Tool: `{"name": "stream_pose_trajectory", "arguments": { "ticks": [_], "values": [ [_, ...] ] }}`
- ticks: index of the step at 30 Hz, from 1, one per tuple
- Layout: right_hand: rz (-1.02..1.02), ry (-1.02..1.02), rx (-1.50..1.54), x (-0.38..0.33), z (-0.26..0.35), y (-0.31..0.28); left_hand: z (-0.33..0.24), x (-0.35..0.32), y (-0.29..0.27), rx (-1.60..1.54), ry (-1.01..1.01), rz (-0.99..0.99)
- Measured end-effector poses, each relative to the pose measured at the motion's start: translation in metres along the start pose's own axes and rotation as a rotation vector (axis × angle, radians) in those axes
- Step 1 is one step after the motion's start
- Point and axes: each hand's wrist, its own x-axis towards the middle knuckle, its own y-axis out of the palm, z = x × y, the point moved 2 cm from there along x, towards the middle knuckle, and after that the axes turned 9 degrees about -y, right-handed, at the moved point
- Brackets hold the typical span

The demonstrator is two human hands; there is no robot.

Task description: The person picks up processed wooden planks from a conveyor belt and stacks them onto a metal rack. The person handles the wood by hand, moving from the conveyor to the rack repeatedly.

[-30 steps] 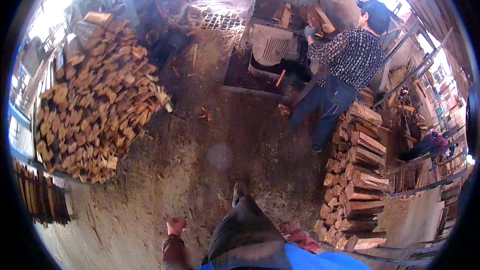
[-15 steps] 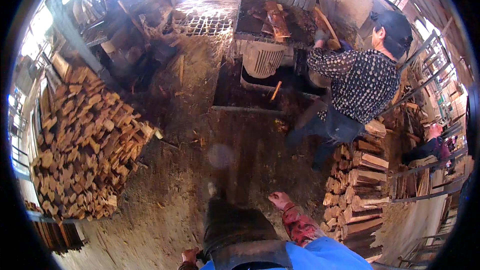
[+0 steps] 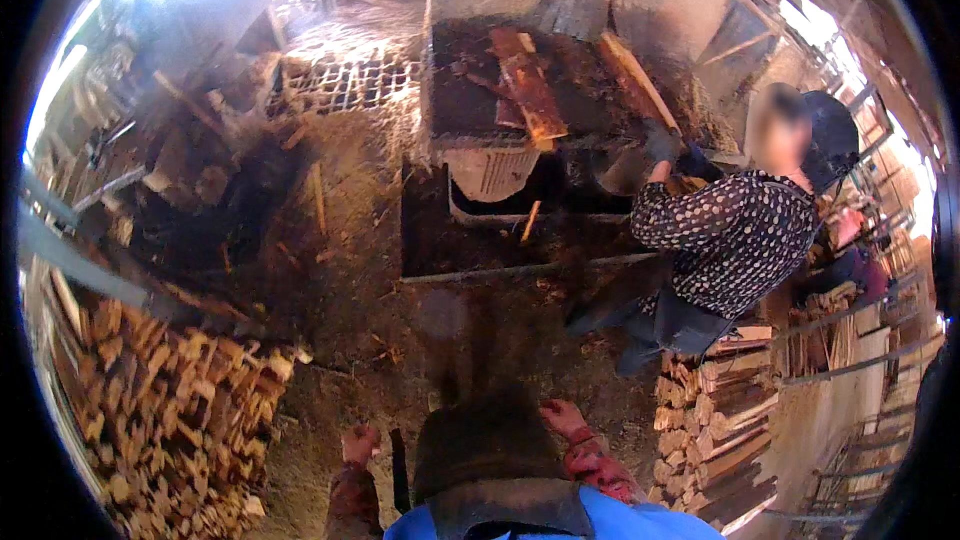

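My left hand [image 3: 361, 443] hangs at my side with its fingers loosely bent and nothing visible in it. A dark strip [image 3: 399, 470], perhaps a strap, hangs beside it. My right hand [image 3: 564, 417] is held out in front of my other side, fingers loosely curled and apart, with nothing seen in it. Between the hands are my dark apron [image 3: 490, 440] and blue clothing. Neither hand touches any wood. The stack of split wood [image 3: 710, 420] to the right is nearest my right hand, and the heap of split wood [image 3: 180, 420] lies left of my left hand.
Ahead on the right, a co-worker [image 3: 730, 240] in a dotted top grips a long slab [image 3: 640, 80] at a dark workbench [image 3: 460, 50]. Bark-covered slabs [image 3: 530, 85] lie on it. A low metal edge [image 3: 520, 272] crosses the floor before it. A grid [image 3: 350, 80] lies far left.
I have come closer to the workbench. My left hand has risen further into view, while my right stays out in front. The co-worker's slab has shifted and the co-worker's head has turned.
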Motion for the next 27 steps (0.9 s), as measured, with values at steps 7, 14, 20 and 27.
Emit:
{"name": "stream_pose_trajectory", "arguments": {
  "ticks": [7,14,20,27],
  "values": [
    [-0.125,-0.02,0.104,0.091,0.016,-0.025,-0.236,0.078,0.054,-0.346,0.262,0.159],
    [-0.182,-0.191,0.078,0.201,0.148,-0.12,-0.293,0.089,0.161,-0.181,0.327,0.331],
    [-0.201,-0.49,0.131,0.282,0.222,-0.203,-0.364,0.063,0.199,-0.052,0.221,0.318],
    [-0.298,-0.564,0.139,0.329,0.295,-0.256,-0.496,0.071,0.197,-0.148,0.344,0.25]
  ]
}}
